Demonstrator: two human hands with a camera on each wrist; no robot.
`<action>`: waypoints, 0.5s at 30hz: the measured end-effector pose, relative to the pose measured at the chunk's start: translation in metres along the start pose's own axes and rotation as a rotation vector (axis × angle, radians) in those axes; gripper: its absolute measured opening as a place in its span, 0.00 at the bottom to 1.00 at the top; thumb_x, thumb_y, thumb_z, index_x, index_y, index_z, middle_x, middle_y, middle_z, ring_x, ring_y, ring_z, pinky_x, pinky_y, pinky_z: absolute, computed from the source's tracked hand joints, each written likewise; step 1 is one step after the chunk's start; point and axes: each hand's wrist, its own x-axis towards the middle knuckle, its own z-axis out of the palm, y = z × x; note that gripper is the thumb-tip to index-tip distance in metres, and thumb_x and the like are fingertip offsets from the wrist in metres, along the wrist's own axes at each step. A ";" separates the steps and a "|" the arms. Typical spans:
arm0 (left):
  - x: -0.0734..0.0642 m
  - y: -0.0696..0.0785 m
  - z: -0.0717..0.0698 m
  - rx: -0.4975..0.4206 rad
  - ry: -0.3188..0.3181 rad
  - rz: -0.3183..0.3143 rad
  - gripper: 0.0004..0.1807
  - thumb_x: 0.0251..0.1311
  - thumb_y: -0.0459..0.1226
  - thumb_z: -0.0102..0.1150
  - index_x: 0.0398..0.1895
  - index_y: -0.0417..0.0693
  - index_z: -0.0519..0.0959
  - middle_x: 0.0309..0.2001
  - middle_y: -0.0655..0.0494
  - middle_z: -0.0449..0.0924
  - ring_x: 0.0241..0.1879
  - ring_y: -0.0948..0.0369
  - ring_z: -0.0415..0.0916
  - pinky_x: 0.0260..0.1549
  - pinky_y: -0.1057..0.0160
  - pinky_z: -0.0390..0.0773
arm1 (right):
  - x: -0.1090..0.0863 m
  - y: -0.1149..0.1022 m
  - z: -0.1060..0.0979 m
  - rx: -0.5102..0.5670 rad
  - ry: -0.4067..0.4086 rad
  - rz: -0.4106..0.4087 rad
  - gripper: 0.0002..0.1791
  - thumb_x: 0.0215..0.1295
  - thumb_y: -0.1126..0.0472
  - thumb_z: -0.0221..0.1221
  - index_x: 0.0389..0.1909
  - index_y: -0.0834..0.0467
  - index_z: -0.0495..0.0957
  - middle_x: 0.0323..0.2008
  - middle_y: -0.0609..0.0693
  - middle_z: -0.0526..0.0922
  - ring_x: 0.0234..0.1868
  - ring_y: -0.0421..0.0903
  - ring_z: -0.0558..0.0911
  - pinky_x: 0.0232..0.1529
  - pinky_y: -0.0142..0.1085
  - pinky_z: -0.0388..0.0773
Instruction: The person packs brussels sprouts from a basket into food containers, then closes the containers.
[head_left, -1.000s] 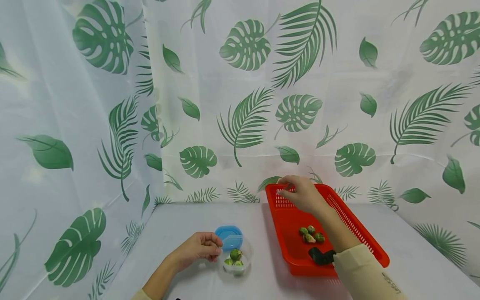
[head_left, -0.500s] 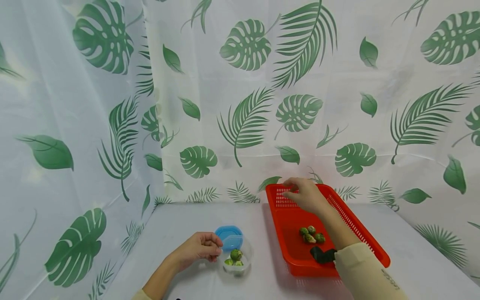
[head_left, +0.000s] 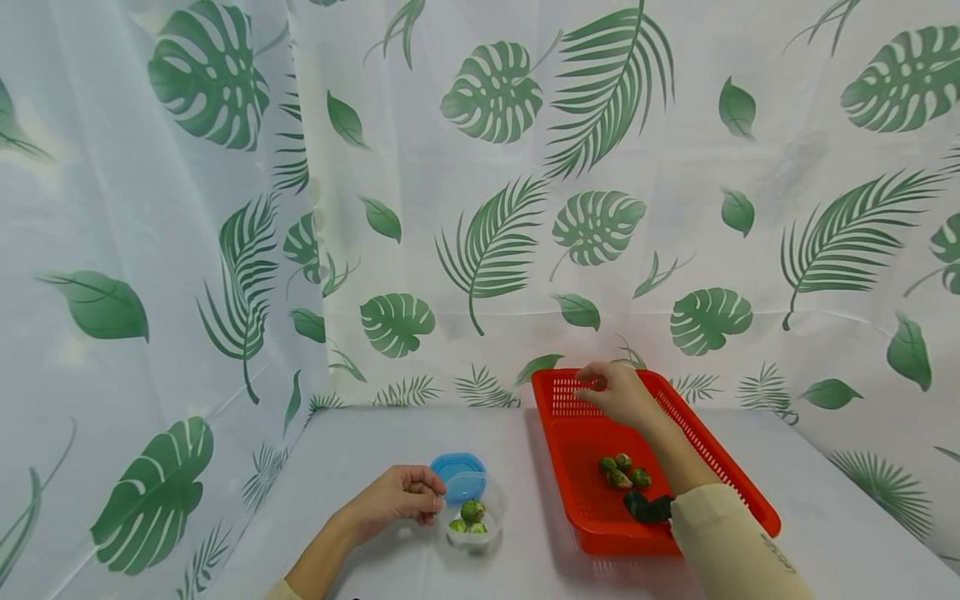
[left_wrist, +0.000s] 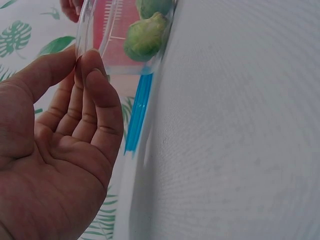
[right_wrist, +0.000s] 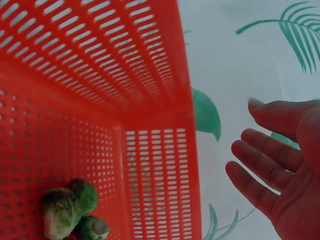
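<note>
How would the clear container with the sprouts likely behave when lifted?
The clear container is probably light and slightly flexible, as its see-through wall looks thin. With the left hand pinching one side of its rim, it may tilt when lifted. The roundish sprouts inside could then roll.

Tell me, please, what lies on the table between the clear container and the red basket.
Only a bare stretch of white tabletop lies between the clear container and the red basket, as the head view shows.

High head, close wrist views (shared basket (head_left: 583, 446))
</note>
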 end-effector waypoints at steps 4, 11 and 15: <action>0.000 0.000 0.000 0.001 0.003 -0.005 0.22 0.66 0.37 0.69 0.53 0.28 0.77 0.32 0.57 0.85 0.32 0.63 0.82 0.38 0.61 0.84 | -0.001 0.005 0.001 0.027 -0.040 0.031 0.21 0.67 0.60 0.69 0.59 0.63 0.82 0.54 0.61 0.86 0.48 0.55 0.84 0.46 0.45 0.88; -0.001 0.002 0.001 0.005 0.007 -0.009 0.23 0.66 0.37 0.69 0.54 0.27 0.76 0.32 0.58 0.85 0.32 0.62 0.82 0.38 0.61 0.84 | -0.003 0.016 0.006 0.030 -0.090 0.100 0.21 0.67 0.61 0.69 0.60 0.61 0.82 0.56 0.63 0.85 0.51 0.56 0.83 0.49 0.47 0.87; -0.001 0.002 0.002 0.004 0.008 -0.009 0.23 0.66 0.37 0.69 0.55 0.27 0.76 0.32 0.58 0.85 0.32 0.62 0.82 0.38 0.61 0.84 | -0.006 0.022 0.008 0.037 -0.113 0.124 0.24 0.64 0.59 0.71 0.60 0.61 0.82 0.56 0.61 0.85 0.52 0.55 0.82 0.50 0.49 0.87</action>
